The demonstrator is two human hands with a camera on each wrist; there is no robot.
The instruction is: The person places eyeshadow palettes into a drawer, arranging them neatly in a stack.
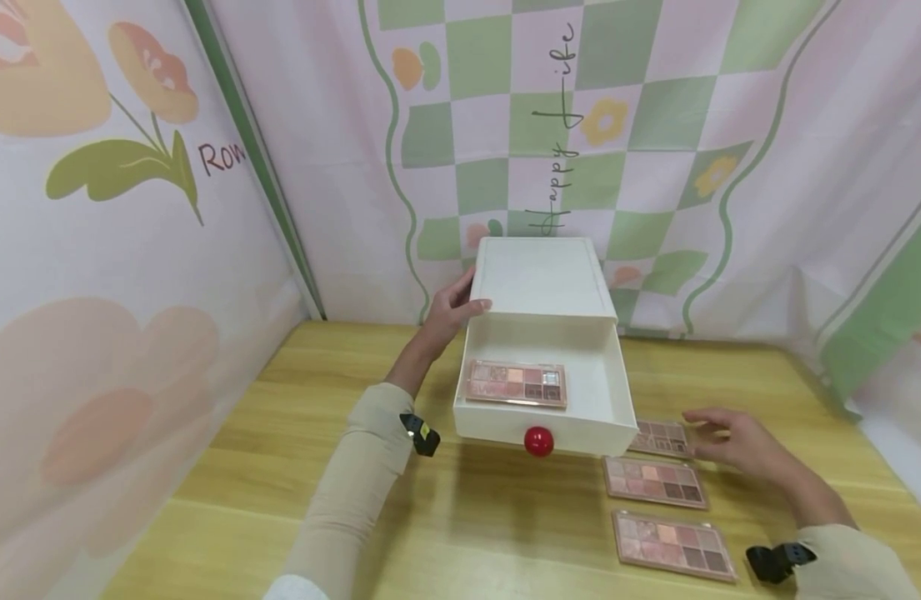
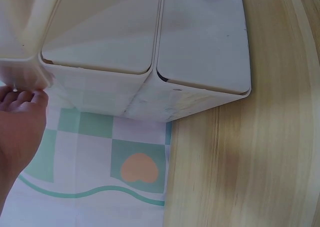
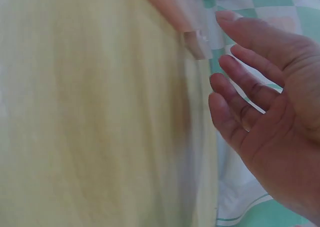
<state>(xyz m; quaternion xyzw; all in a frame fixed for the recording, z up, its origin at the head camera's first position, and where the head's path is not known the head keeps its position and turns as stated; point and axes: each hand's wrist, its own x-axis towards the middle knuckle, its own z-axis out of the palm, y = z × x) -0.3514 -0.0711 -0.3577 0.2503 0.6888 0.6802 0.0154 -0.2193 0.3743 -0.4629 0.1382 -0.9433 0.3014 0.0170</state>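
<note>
A white drawer cabinet [image 1: 543, 271] stands on the table with its top drawer [image 1: 588, 437] pulled out. Inside that drawer, toward the left, lies an eyeshadow palette [image 1: 516, 383]. My left hand [image 1: 448, 312] grips the cabinet at its upper left side, thumb at the top's front corner; the left wrist view has its fingers bent against the side. To the right of the drawer, my right hand [image 1: 741, 446] hovers with relaxed fingers beside the farthest palette [image 1: 661, 437], which the drawer's corner partly covers. The right wrist view shows nothing between its fingers.
Two more palettes, a middle one [image 1: 655, 482] and a nearest one [image 1: 673, 543], lie in a column on the wooden table [image 1: 280, 467]. A red knob [image 1: 538, 442] sticks out from the drawer front. Closed lower drawers [image 2: 205, 37] sit beneath. A patterned curtain [image 1: 340, 167] hangs behind.
</note>
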